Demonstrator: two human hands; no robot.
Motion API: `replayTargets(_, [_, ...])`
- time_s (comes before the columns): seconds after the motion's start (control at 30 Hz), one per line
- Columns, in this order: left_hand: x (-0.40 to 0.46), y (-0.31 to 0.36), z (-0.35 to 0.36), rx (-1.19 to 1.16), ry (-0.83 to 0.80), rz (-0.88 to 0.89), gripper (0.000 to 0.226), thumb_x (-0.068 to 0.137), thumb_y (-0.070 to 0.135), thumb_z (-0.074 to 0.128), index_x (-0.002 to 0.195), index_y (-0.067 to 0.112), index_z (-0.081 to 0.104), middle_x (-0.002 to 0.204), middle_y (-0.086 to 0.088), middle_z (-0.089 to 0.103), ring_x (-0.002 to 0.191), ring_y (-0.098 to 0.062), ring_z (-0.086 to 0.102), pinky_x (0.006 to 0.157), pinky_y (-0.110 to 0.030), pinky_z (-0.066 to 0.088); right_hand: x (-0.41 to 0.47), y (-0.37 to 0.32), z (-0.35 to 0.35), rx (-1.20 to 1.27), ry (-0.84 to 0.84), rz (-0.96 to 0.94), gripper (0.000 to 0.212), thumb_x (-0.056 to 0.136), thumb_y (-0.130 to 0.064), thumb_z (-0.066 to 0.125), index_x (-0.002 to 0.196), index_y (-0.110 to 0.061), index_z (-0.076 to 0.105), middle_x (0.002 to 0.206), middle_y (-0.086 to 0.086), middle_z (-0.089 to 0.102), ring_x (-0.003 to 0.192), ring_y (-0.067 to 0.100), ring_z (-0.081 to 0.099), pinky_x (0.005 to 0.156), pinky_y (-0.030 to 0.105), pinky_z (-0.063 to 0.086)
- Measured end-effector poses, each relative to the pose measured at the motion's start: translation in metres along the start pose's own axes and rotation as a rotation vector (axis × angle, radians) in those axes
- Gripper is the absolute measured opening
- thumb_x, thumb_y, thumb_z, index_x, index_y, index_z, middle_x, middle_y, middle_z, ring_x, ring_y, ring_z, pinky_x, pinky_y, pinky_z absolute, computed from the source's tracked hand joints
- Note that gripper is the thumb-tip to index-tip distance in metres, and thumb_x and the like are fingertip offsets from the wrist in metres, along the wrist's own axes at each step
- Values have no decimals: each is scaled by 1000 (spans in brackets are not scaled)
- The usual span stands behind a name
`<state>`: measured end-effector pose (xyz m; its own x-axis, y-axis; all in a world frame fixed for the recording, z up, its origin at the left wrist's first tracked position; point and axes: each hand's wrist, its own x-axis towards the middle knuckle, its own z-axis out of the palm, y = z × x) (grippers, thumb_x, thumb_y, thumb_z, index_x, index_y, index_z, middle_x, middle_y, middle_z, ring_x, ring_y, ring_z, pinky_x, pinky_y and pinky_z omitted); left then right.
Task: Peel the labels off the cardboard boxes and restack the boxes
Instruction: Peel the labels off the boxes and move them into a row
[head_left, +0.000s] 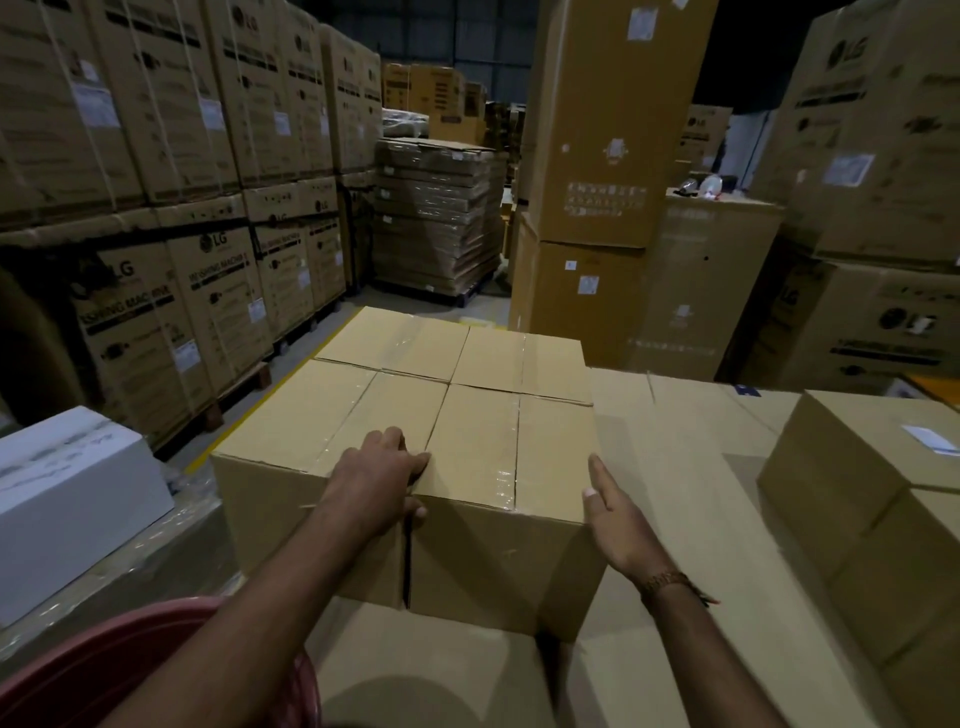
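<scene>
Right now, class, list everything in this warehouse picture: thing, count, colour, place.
taped boxes: four, tan, centre, in a two-by-two block
labelled box: one, tan, right, white label on top
base cartons: tan, under the block
white box: one, left
LG cartons: many, brown, stacked left and right
wrapped pallet: one, brown, centre back
tall cartons: two stacked, brown, behind block
left hand: on the near edge of the block, thumb on its front
right hand: open, at the block's right corner
wristband: one, on the right wrist
</scene>
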<state>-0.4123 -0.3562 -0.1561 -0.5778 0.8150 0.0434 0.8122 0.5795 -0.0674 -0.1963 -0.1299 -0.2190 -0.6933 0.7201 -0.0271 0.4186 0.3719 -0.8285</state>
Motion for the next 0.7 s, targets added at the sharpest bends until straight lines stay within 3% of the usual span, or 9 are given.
replayTargets(0.1, [0, 4, -3, 8, -34, -20, 75, 87, 54, 77, 153, 35, 46, 143, -3, 46, 128, -22, 46, 99, -41, 51, -4, -3, -2, 64, 10, 6, 60, 116, -33, 36, 170, -32, 11, 175, -9, 18, 161, 18, 21, 127, 36, 19])
replayTargets(0.2, [-1, 16, -11, 24, -35, -42, 70, 89, 40, 79, 152, 34, 48, 146, -3, 50, 129, -23, 50, 101, -42, 51, -7, -2, -7, 163, 130, -4, 66, 113, -40, 44, 170, -32, 12, 174, -6, 24, 159, 21, 26, 125, 40, 25])
replayTargets(0.33, [4, 48, -33, -169, 67, 5, 61, 98, 28, 70, 154, 36, 47, 156, 3, 49, 133, -21, 53, 104, -42, 51, -14, 5, -34, 135, 317, 15, 56, 111, -41, 48, 164, -26, 36, 164, 5, 43, 145, 24, 47, 116, 40, 41])
replayTargets(0.47, [13, 112, -56, -415, 132, 91, 51, 99, 42, 68, 148, 37, 55, 153, 6, 53, 135, -20, 54, 106, -49, 52, -31, 25, -83, 42, 343, -36, 40, 109, -32, 56, 148, -23, 58, 147, 5, 59, 119, 18, 61, 104, 34, 49])
replayTargets(0.7, [24, 268, -56, -613, 210, 194, 36, 106, 40, 56, 141, 32, 64, 143, 9, 60, 122, -13, 59, 104, -42, 52, -65, 71, -199, -14, 356, -76, 32, 106, -30, 60, 138, -28, 64, 136, -8, 64, 107, 4, 64, 89, 27, 49])
